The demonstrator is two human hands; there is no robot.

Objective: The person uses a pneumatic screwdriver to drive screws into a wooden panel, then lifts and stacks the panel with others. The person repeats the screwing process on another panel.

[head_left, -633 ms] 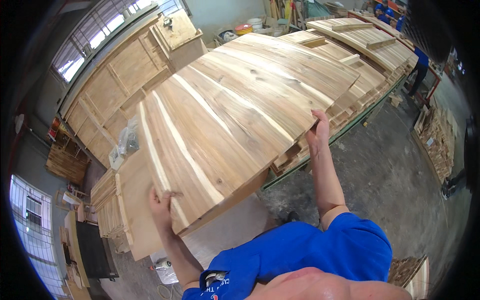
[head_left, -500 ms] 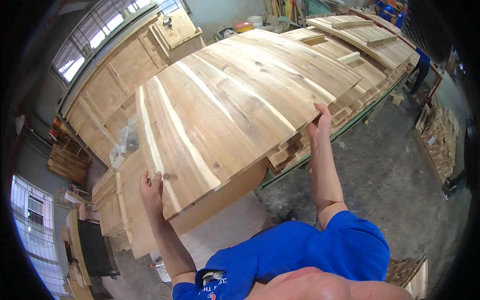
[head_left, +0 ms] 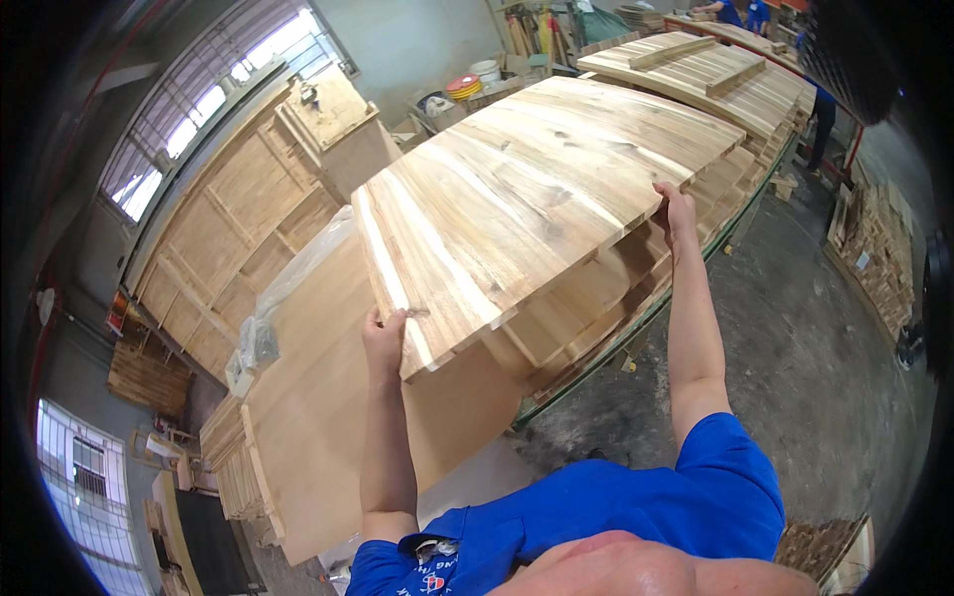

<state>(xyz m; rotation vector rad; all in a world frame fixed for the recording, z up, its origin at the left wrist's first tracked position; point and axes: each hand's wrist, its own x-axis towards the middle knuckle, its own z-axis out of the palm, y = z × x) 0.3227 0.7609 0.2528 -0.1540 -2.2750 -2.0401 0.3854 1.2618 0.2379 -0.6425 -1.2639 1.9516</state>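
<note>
Wood panel between both hands

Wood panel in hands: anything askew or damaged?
The wood panel is tilted, gripped by the left hand at its near corner and the right hand at its side edge, skewed against the stack of boards beneath. No damage visible.

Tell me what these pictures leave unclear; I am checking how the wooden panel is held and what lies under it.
- Head view: the fingertips of the left hand and right hand wrap under the wooden panel, so the grip underneath is hidden.
- Head view: the panel covers much of the stack of boards below it.
- Head view: the far workers in blue are too small and cut off by the top edge.
</note>
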